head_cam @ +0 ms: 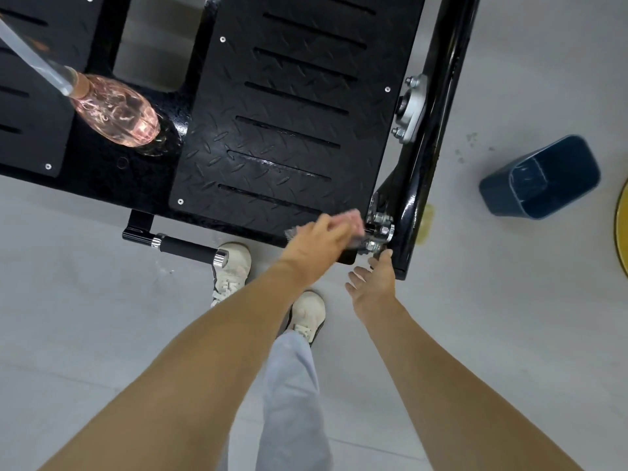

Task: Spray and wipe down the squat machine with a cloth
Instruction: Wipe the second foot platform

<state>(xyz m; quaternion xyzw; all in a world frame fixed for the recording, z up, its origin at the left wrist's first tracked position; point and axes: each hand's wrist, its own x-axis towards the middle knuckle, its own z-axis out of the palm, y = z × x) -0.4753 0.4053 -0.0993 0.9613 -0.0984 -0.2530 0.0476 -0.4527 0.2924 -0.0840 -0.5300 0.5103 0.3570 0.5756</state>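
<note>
The squat machine's black diamond-plate footplate (292, 130) fills the upper middle of the head view. My left hand (319, 243) grips a pink and grey cloth (353, 220) and presses it against the plate's near right corner, beside the silver bolts (379, 232). My right hand (372, 282) hovers just below those bolts with fingers spread, its fingertips near the black frame bar (431, 130). A clear bottle of pink liquid (115, 110) stands on the machine at the upper left.
A dark blue bin (540, 178) lies tipped on the grey floor to the right. A black and chrome handle (183, 246) sticks out below the plate. My white shoes (234, 266) stand close to the machine's edge. A yellow rim (622, 232) shows at far right.
</note>
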